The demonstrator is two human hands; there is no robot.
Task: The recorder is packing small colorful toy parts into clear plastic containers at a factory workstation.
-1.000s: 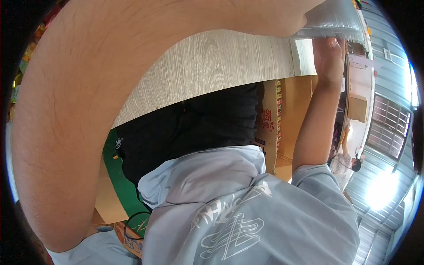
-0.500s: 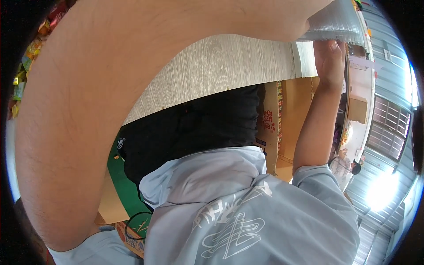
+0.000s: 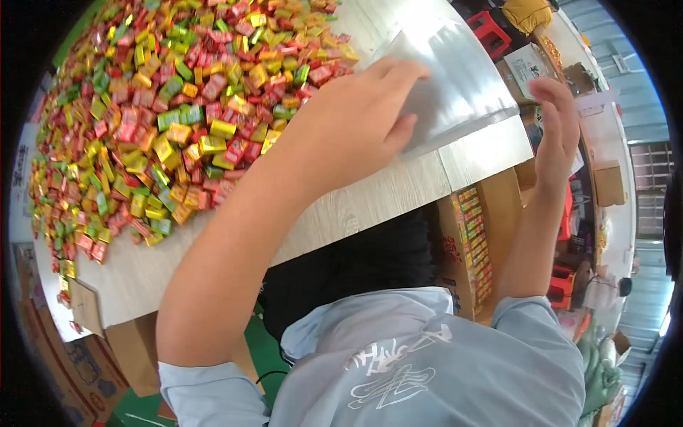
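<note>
A shiny sheaf of clear plastic bags (image 3: pixel 466 78) lies flat on the pale wood-grain table (image 3: pixel 391 186), close to its right end. Over its left edge reaches my left hand (image 3: pixel 359 117), with thumb and forefinger apart and nothing visible between them; whether the fingertips touch the plastic I cannot tell. My right hand (image 3: pixel 556 132) is raised beyond the table's right end, off the plastic, its fingers loosely stretched and nothing in them. To the left of my left hand spreads a big heap of small wrapped candies (image 3: pixel 192 117) in red, yellow, green and orange.
Below the table's right corner stands an open cardboard box (image 3: pixel 498 213) with rows of small colourful pictures on its inner flap. Further right are red stools (image 3: pixel 489 34), a white printed carton (image 3: pixel 528 70) and another long table (image 3: pixel 617 213). More cartons (image 3: pixel 89 370) sit at lower left.
The view has swung, bringing the candy heap into sight. Both hands have come away from the raised plastic, which now lies on the table; my right hand has drawn off to the right.
</note>
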